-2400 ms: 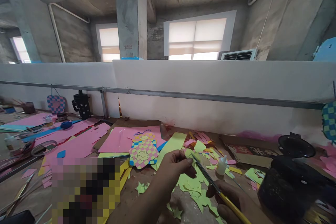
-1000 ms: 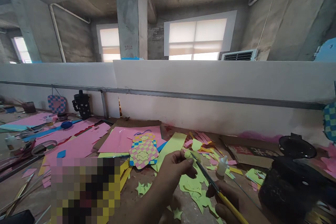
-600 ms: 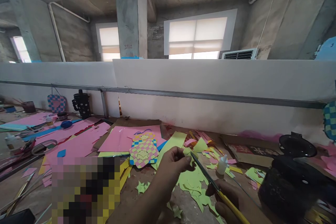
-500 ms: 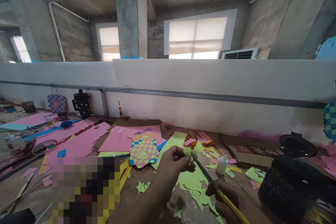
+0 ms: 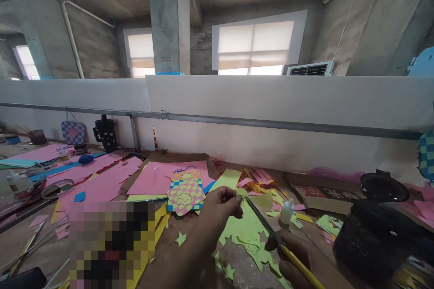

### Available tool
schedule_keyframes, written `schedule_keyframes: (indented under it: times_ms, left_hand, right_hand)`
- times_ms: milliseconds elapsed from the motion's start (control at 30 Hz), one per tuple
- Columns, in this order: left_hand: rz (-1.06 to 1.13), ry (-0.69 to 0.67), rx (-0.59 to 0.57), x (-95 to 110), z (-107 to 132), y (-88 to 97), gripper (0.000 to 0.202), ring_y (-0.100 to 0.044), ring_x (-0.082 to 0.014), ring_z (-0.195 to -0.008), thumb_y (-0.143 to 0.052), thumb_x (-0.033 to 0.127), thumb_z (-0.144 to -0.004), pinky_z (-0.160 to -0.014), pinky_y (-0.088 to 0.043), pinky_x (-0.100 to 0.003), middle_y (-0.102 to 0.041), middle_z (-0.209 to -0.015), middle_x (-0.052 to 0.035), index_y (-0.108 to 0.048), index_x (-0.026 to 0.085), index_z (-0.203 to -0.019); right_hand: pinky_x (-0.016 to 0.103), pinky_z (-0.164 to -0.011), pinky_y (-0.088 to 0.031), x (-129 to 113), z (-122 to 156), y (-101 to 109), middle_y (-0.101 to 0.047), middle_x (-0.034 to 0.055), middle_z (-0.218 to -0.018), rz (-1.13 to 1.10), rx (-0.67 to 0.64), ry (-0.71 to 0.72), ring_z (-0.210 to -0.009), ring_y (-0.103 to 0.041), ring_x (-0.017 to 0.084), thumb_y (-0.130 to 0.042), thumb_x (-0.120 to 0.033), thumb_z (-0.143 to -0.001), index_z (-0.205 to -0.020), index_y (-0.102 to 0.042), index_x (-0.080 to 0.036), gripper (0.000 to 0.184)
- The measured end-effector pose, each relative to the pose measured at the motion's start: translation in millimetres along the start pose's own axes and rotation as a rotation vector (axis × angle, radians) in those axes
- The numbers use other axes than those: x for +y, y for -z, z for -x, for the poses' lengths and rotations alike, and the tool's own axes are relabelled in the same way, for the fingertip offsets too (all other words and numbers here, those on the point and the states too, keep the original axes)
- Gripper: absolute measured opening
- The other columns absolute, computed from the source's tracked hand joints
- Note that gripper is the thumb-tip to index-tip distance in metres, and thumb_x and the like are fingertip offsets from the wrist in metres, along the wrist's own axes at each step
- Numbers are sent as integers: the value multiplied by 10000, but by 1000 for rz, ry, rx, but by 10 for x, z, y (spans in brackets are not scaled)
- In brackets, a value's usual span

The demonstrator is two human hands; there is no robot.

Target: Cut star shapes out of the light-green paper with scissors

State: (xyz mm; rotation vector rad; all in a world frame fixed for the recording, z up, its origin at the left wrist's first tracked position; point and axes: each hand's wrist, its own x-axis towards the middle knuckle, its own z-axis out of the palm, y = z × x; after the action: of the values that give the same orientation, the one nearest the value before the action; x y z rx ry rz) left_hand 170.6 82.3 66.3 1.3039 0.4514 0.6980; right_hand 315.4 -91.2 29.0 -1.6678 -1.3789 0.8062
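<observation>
In the head view, my left hand (image 5: 225, 207) is closed in a pinch on a small light-green paper piece (image 5: 242, 193), partly hidden by the fingers. My right hand (image 5: 294, 257) grips a slim yellow-handled tool (image 5: 298, 264) with a long dark metal shaft; its exact kind is unclear. The tip of that tool points at the paper from the right. Below both hands lie light-green paper scraps (image 5: 249, 230) and a cut paper star (image 5: 228, 272). To the left rests a checkered paper craft (image 5: 186, 194) in pink, yellow and blue.
A small white glue bottle (image 5: 286, 212) stands beyond my right hand. On the right is a black container (image 5: 369, 239) near a black lid (image 5: 384, 187). Pink paper sheets (image 5: 98, 189) cover the left side, near a black tumbler (image 5: 106, 134). A white partition (image 5: 271, 153) runs along the back.
The green piece at my left fingertips shows less now, and a small gap separates those fingers from the tool's tip. My right hand keeps nearly the same place.
</observation>
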Motion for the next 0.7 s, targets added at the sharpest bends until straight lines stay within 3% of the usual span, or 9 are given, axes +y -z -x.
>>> schedule_keyframes:
  times_ms: [200, 400, 700]
  left_hand:
    - [-26, -24, 10, -5, -20, 19, 195, -552, -117, -523, -721, 309, -701, -575, -426, -258, -609, -540, 13, -585, 169, -707]
    - [-66, -24, -47, 9, -7, 42, 171, -551, -117, -545, -700, 294, -731, -593, -416, -260, -602, -572, 19, -591, 164, -740]
    - [-122, -38, -74, 84, 13, 76, 162, -530, -116, -564, -676, 299, -754, -613, -387, -265, -591, -586, 27, -577, 172, -753]
  right_hand:
    - [220, -539, -305, 55, -25, -40, -299, -94, -635, -148, -13, 77, -562, -268, 103, -628, -730, -792, -949, -634, -250, 505]
    - [230, -549, -275, 6, -16, -20, -393, -81, -653, -25, -5, -29, -592, -370, 110, -645, -741, -773, -949, -626, -223, 547]
    - [246, -557, -250, 19, -19, -25, -324, -85, -675, -62, -56, 4, -604, -285, 113, -569, -786, -793, -962, -601, -217, 594]
